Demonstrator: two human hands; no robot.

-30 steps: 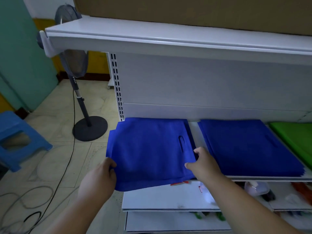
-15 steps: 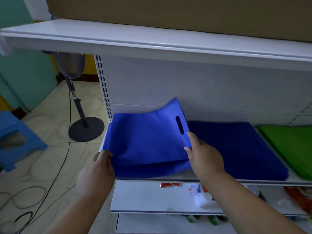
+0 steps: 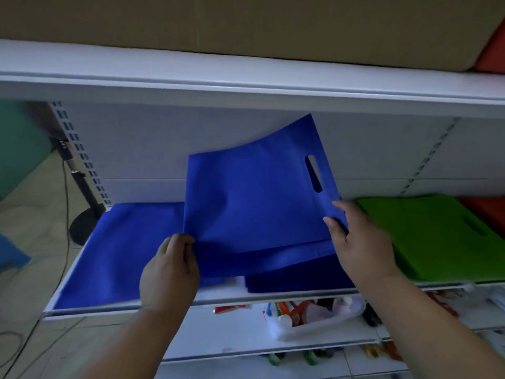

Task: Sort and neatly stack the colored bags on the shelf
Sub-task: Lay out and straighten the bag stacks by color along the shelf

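A blue fabric bag [image 3: 254, 195] with a cut-out handle is lifted off the white shelf [image 3: 246, 296], its far edge curling up toward the back panel. My left hand [image 3: 170, 269] pinches its near left corner. My right hand [image 3: 358, 242] grips its right edge below the handle slot. The bag hangs over a darker blue stack [image 3: 297, 277] on the shelf. To the left lies another flat pile of blue bags [image 3: 123, 250]. A green stack of bags [image 3: 437, 236] lies to the right, with a red one [image 3: 483, 212] behind it.
An upper shelf [image 3: 246, 80] carrying a cardboard box [image 3: 218, 23] overhangs close above. A lower shelf holds a clear tub of small items [image 3: 314, 315]. At the left, a fan stand [image 3: 82, 192] and cables are on the tiled floor.
Both hands lifted the top blue bag off the left pile and carried it right, over the darker blue stack. The view shifted right, showing more of the green bags.
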